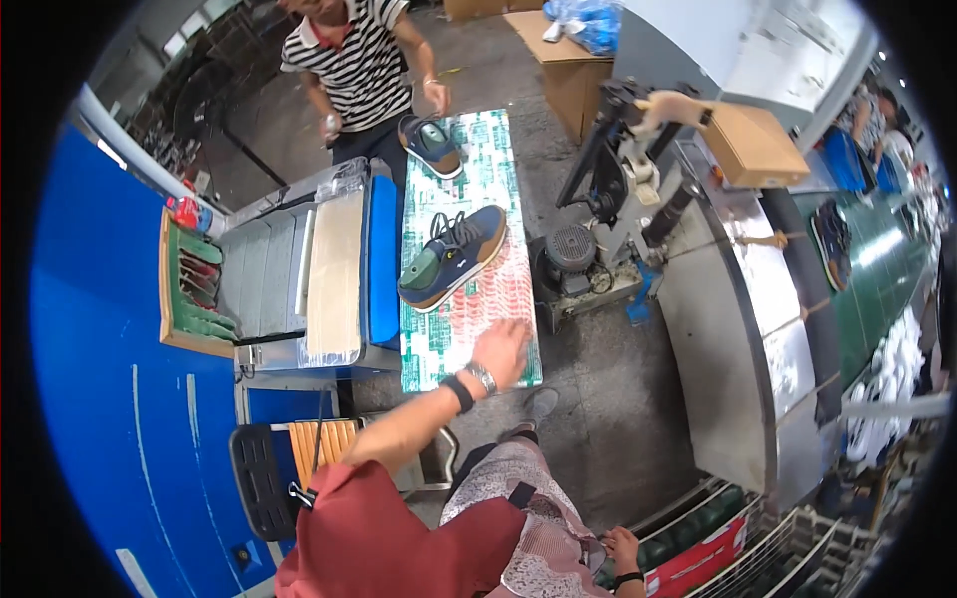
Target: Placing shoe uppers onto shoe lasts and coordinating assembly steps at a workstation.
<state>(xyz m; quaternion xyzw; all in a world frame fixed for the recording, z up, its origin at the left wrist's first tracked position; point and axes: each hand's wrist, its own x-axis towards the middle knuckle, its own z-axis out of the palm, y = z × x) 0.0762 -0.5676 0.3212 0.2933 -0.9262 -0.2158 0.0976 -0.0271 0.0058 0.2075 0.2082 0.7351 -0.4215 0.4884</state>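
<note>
A navy lace-up shoe [461, 257] with brown toe and heel parts and a green insole stands on a narrow tabletop [424, 364] covered in green, white and red patterned sheeting. My left hand [503, 351] is over the near end of this top, just short of the shoe, its fingers loosely apart and holding nothing. Low on the right, beside my patterned lower garment, hangs my right hand [620, 550]; its fingers are small and partly hidden, so their grip is unclear. A matching shoe [431, 148] sits at the far end, near another person's hand [437, 96].
Across the tabletop stands a person in a striped shirt [349, 70]. A machine with a motor [573, 249] is to its right, near a metal-edged conveyor [788, 329]. A blue-edged bin [382, 259] adjoins the left side. Wire racks [788, 548] stand low at right.
</note>
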